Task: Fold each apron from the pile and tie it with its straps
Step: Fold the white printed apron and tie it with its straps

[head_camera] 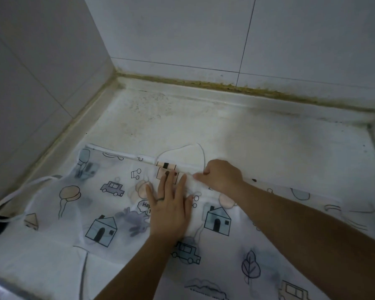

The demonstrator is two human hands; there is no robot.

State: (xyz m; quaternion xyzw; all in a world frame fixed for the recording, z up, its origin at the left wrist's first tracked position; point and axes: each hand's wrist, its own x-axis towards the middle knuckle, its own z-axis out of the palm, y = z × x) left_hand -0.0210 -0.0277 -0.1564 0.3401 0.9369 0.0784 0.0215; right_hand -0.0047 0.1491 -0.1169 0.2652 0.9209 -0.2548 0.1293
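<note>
The printed apron [108,213] lies spread on the white worktop [247,137] in the tiled corner. The left hand [169,208] presses flat on it, grip open, fingers straight. The right hand [222,176] pinches the apron's far folded edge, beside a thin strap [198,144].

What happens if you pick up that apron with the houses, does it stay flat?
Probably not: the apron looks thin, prints showing through its folded layers, so it should flop and feel light. The left hand presses it flat, so it may slide easily.
</note>
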